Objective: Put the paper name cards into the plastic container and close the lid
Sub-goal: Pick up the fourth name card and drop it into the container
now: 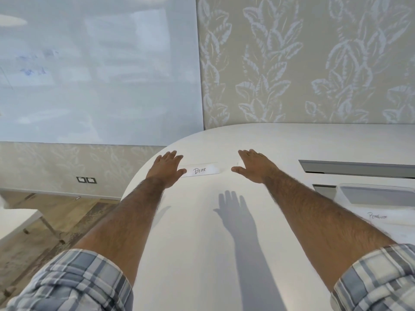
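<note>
so nearest to you it's just your two plaid sleeves (74, 281) at the bottom corners, both forearms stretched out over the white table (202, 243). using the "bear" name card (201, 169) as the landmark: it sits on the table near the rounded far end, right between your hands. closer to you than the card there's a clear shadow of a hand and arm (242, 232) on the tabletop.

your left hand (166, 167) is just left of the card, palm down, fingers spread flat, and the thumb tip looks like it's touching the card's left end. your right hand (253, 166) is to the right of the card with a small gap, also open and spread, thumb pointing back toward the card. neither hand is pinching anything.

well to the right of the card and a bit nearer to you, there's a second card (378, 216) with handwriting that looks like "penguin" but it's too faint to be sure. just beyond that one is the clear plastic container (377, 195), cut off by the frame edge, can't tell whether a lid is on it. further right of the bear card is a grey slot (357, 168) in the table.

beyond the card, the whiteboard (96, 70) is up to the left and the leaf wallpaper (303, 63) is behind.
</note>
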